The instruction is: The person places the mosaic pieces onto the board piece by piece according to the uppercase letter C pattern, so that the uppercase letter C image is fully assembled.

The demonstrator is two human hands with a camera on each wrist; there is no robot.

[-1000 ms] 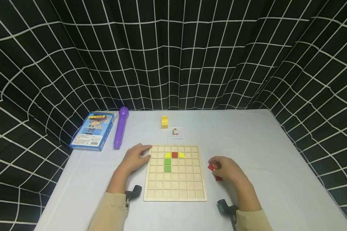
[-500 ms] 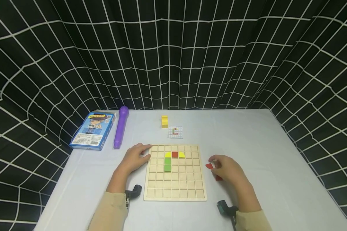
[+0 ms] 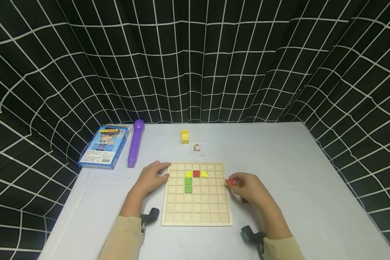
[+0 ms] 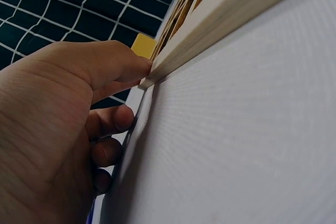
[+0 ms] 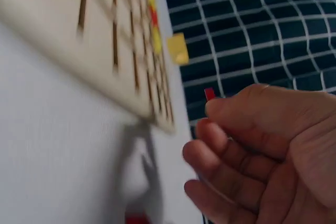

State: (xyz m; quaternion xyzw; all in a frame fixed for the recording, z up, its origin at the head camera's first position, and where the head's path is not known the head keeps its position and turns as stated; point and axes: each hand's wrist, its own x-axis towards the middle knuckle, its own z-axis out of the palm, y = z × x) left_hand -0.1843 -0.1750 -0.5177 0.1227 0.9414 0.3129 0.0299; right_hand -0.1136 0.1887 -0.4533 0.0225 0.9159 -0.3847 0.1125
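Observation:
A wooden grid board (image 3: 196, 207) lies on the white table, with two yellow tiles, a red tile (image 3: 196, 174) and two green tiles (image 3: 188, 185) set in its upper squares. My left hand (image 3: 151, 178) rests flat against the board's left edge (image 4: 220, 24), fingers touching the wood. My right hand (image 3: 247, 187) pinches a small red tile (image 3: 229, 182) at the board's right edge; that red tile (image 5: 209, 94) shows at my fingertips in the right wrist view. Another red piece (image 3: 245, 200) lies on the table, partly hidden under this hand.
A yellow block (image 3: 185, 137) and a small pattern card (image 3: 196, 148) sit beyond the board. A purple cylinder (image 3: 134, 142) and a blue box (image 3: 104, 146) lie at the far left. Black gridded curtains close in the table on three sides.
My right hand has lifted the red tile and carried it leftward to the board's right edge. The left hand has stayed put against the board.

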